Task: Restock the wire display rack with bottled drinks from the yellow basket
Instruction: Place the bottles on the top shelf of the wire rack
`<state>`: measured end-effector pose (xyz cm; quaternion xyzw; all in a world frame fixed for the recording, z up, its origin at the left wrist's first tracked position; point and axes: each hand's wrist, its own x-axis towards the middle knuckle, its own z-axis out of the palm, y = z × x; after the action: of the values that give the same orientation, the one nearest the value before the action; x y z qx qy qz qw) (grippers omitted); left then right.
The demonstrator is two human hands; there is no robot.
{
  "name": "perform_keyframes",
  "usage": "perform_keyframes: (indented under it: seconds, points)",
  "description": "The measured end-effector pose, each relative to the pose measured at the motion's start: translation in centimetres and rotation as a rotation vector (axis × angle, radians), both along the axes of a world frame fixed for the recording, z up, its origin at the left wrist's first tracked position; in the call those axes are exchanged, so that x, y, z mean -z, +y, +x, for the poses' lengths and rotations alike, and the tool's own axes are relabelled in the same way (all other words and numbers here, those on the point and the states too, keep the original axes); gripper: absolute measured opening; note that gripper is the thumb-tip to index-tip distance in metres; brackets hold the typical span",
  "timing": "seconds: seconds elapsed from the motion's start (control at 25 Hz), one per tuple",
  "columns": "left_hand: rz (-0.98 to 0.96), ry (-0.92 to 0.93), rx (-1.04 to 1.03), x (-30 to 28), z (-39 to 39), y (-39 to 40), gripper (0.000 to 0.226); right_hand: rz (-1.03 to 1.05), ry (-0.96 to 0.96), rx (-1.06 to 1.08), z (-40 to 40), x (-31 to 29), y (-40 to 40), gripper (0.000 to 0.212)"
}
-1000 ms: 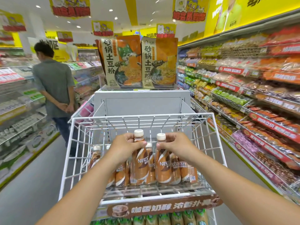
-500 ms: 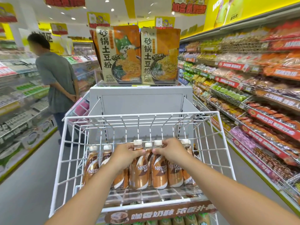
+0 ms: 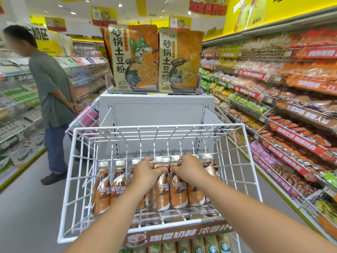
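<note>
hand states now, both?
Left hand: fingers curled round a coffee bottle in the wire rack.
Right hand: gripping the next bottle.

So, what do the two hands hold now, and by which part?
Each hand grips one brown coffee bottle by its neck, just under the white cap: left hand, left bottle; right hand, right bottle.

I note a white rack point(image 3: 235, 157). Bottles point(image 3: 177, 190) are bronze-brown with white swooshes, white lettering and white caps point(image 3: 104, 163). The sign point(image 3: 175, 236) on the rack front is brown with white characters. Pouches point(image 3: 134, 59) behind are orange and cream, black characters, one with a green dog. A bystander's shirt point(image 3: 49, 84) is grey-green.
</note>
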<state>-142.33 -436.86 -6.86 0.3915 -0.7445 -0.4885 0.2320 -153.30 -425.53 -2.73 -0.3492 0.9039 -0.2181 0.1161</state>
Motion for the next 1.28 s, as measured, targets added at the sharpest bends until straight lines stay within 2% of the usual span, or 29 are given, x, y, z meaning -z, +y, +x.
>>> perform_keyframes:
  seconds: [0.16,0.32,0.48,0.64,0.8,1.04,1.28]
  points:
    - [-0.105,-0.025,0.039,-0.3,0.7,-0.5,0.083,-0.087,0.099,-0.015,0.1,0.4,1.6,0.037]
    - [-0.427,-0.173,0.174,-0.6,2.0,-0.7,0.077,-0.118,0.263,-0.103,0.1,1.1,4.1,0.035]
    - [-0.733,-0.268,0.294,-1.1,3.3,-0.8,0.077,-0.012,0.435,-0.152,0.3,2.6,6.3,0.058]
    - [-0.966,-0.372,0.301,-2.3,4.5,1.4,0.079,0.173,0.522,-0.118,1.4,2.5,8.8,0.08]
    - [-1.04,-0.429,0.306,-2.9,5.7,5.2,0.084,0.208,0.53,-0.108,2.4,2.1,12.3,0.085]
    - [-1.063,-0.476,0.266,-3.3,8.4,14.6,0.083,0.124,0.531,-0.081,5.4,1.0,21.0,0.095]
    - [-1.038,-0.481,0.272,-3.0,10.9,27.8,0.078,0.104,0.518,-0.04,8.4,1.3,34.6,0.085]
